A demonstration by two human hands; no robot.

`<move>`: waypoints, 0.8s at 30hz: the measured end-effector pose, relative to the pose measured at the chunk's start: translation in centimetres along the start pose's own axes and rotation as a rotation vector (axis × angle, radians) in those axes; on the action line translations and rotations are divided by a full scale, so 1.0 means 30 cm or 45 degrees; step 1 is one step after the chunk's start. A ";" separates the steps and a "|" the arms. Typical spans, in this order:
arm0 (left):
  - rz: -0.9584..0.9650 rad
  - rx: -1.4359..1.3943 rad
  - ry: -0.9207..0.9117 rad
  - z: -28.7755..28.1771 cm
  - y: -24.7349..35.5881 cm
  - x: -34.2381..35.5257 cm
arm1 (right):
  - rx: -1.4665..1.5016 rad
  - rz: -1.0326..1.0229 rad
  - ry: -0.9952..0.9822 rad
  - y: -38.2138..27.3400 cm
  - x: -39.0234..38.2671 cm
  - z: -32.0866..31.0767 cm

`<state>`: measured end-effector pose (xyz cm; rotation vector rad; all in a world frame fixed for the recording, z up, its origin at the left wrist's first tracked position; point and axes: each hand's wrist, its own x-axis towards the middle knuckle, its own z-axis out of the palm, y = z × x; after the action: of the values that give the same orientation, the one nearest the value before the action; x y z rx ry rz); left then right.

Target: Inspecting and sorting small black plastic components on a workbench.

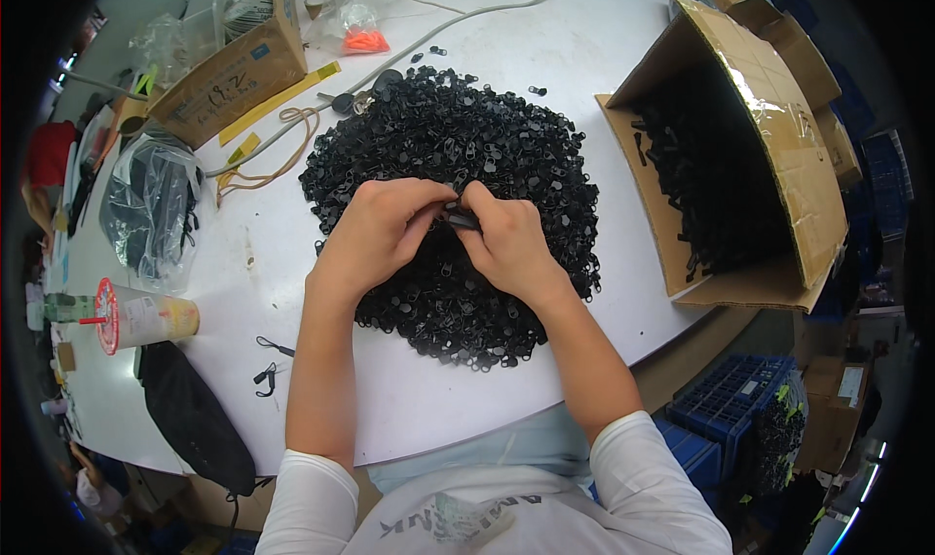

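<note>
A wide heap of small black zipper sliders (526, 156) covers the middle of the white table. Over the heap, my left hand (385, 226) and my right hand (508, 239) meet at their fingertips. Both are closed in a pinch around a small black zipper pull (462, 221), partly hidden by the fingers. Whether a slider is joined to it I cannot make out. Two black corded zipper pulls (265, 378) lie on the table left of my left forearm.
At the right, a cardboard box (779, 136) lies on its side, black pulls inside. On the left are a drink cup (156, 319) with a straw, a black pouch (195, 419) and a plastic-wrapped bundle (151, 204). Another carton (234, 80) and a grey cable (458, 21) sit farther back.
</note>
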<state>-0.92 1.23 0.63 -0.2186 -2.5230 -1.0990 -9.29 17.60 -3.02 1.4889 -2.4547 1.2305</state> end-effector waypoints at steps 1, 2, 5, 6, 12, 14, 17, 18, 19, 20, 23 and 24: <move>0.000 0.000 0.000 -0.001 0.002 -0.001 | -0.030 -0.019 -0.001 0.000 -0.001 0.002; -0.007 0.022 -0.016 -0.002 0.007 -0.001 | -0.061 -0.039 -0.002 -0.001 -0.001 0.002; -0.006 0.101 -0.022 0.011 0.023 0.001 | -0.098 -0.063 -0.003 -0.003 -0.006 0.003; 0.001 0.158 -0.013 0.017 0.027 0.002 | -0.098 -0.063 -0.003 -0.003 -0.006 0.003; 0.039 0.220 0.203 0.026 0.030 0.005 | -0.063 -0.080 0.066 0.002 -0.005 0.004; -0.014 0.114 0.201 0.026 0.039 0.008 | -0.003 -0.066 0.096 -0.002 -0.003 0.002; -0.135 -0.250 0.191 0.043 0.040 0.008 | 0.173 -0.018 0.105 0.000 -0.003 -0.015; -0.201 -0.508 0.182 0.052 0.039 0.008 | 0.172 -0.017 0.105 -0.004 -0.002 -0.026; -0.200 -0.510 0.181 0.064 0.042 0.009 | 0.239 0.013 0.115 -0.010 -0.002 -0.040; -0.190 -0.611 0.167 0.075 0.049 0.008 | 0.310 0.041 0.124 -0.013 -0.002 -0.048; -0.111 -0.596 0.179 0.106 0.054 0.014 | 0.254 -0.035 0.137 0.008 0.004 -0.063; -0.044 -0.480 0.203 0.114 0.052 0.016 | 0.253 -0.031 0.138 0.015 0.000 -0.055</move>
<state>-1.87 4.79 -0.27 -0.1791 -2.1717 -1.5369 -10.22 18.74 -2.16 1.4455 -2.2969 1.5459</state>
